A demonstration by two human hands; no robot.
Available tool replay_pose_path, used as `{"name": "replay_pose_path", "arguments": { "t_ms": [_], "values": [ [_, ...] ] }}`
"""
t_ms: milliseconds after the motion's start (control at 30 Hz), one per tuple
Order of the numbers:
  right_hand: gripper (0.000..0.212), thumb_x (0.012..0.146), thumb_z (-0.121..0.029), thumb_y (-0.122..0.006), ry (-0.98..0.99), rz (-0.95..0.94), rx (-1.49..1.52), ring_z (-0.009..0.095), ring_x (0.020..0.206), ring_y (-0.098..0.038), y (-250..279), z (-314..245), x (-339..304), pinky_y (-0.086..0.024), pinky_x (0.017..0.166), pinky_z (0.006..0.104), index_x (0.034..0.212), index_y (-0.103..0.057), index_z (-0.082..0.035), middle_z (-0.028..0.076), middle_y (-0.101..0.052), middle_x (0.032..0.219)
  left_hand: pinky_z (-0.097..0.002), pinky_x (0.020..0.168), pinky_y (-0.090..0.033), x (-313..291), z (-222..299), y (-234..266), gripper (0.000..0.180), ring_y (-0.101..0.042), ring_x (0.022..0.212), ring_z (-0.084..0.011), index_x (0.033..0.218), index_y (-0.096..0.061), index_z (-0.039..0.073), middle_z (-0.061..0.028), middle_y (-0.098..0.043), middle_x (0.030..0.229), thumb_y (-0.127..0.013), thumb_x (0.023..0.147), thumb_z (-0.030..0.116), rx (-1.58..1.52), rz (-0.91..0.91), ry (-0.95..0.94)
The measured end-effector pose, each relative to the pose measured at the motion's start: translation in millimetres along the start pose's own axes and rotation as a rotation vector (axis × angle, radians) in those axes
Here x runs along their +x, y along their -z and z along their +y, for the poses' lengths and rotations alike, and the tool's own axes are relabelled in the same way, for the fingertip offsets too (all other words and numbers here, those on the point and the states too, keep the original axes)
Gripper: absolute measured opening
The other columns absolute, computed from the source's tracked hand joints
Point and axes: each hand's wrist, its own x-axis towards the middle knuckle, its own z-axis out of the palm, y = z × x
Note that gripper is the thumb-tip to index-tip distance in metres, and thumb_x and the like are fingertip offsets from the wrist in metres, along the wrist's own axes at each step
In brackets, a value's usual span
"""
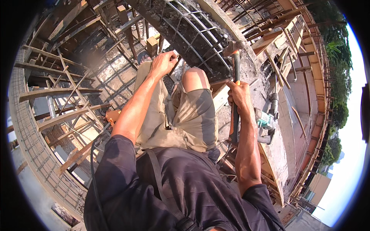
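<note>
My right hand (239, 95) is wrapped round the handle of a hammer (235, 68), which stands with its head pointing away from me and its dark grip running down beside my forearm. In front of my left knee, my left hand (165, 64) is closed, fingers pinched at the near edge of a dark formwork beam. What those fingers hold, if anything, is too small to make out. Steel rebar (192, 25) runs along the trough beyond both hands. A wooden block (152, 46) rises just past the left hand.
A teal power tool (265, 120) rests on the concrete ledge to the right of my right forearm. Timber props and braces (63, 92) criss-cross over a lower level at left. An orange object (113, 115) lies by my left elbow. Wooden formwork (314, 77) curves along the right.
</note>
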Motion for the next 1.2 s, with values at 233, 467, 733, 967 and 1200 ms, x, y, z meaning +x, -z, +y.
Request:
{"name": "replay_pose_path", "arguments": {
  "t_ms": [233, 467, 733, 967, 1200],
  "values": [
    [0.037, 0.091, -0.028, -0.07, 0.06, 0.036, 0.166, 0.007, 0.044, -0.044, 37, -33, -64, -0.034, 0.041, 0.0274, 0.067, -0.05, -0.008, -0.001, -0.05, 0.056, -0.0417, 0.086, -0.053, 27, 25, -23, 0.057, -0.065, 0.1, -0.0266, 0.129, -0.058, 0.007, -0.016, -0.064, 0.119, -0.078, 0.08, 0.029, -0.225, 0.161, -0.086],
    [0.036, 0.091, -0.026, -0.072, -0.28, 0.051, 0.154, 0.007, 0.043, -0.042, 34, 82, -117, -0.034, 0.04, 0.0265, 0.068, -0.049, -0.009, -0.003, -0.047, 0.054, -0.0409, 0.092, -0.051, 133, 127, -66, 0.073, -0.064, 0.107, -0.0297, 0.135, -0.055, 0.007, -0.0192, -0.064, 0.119, -0.082, 0.076, 0.04, -0.158, -0.028, -0.374],
    [0.039, 0.087, -0.029, -0.073, -0.446, 0.039, 0.1, 0.011, 0.046, -0.046, 10, 160, -139, -0.038, 0.045, 0.0337, 0.063, -0.055, -0.003, 0.002, -0.053, 0.053, -0.0276, 0.062, -0.038, 130, 134, -126, 0.051, -0.047, 0.064, -0.0091, 0.069, -0.063, 0.006, 0.0027, -0.055, 0.066, -0.064, 0.092, 0.052, -0.644, -0.091, -0.05],
    [0.04, 0.083, -0.03, -0.072, -0.45, 0.026, 0.047, 0.014, 0.051, -0.049, 7, 159, -131, -0.04, 0.05, 0.0374, 0.065, -0.059, 0.003, 0.006, -0.054, 0.054, -0.0327, 0.05, -0.035, 157, 130, -117, 0.059, -0.045, 0.052, -0.0099, 0.059, -0.056, 0.004, 0.0014, -0.047, 0.052, -0.06, 0.096, 0.049, -0.577, 0.039, -0.177],
    [0.039, 0.083, -0.029, -0.071, -0.487, 0.037, 0.087, 0.013, 0.05, -0.049, 6, 184, -130, -0.041, 0.05, 0.0371, 0.064, -0.059, 0.002, 0.005, -0.054, 0.053, -0.0305, 0.056, -0.034, 89, 105, -121, 0.053, -0.042, 0.06, -0.0089, 0.064, -0.055, 0.004, 0.0017, -0.048, 0.06, -0.056, 0.098, 0.044, -0.606, -0.054, -0.083]
  ]
}}
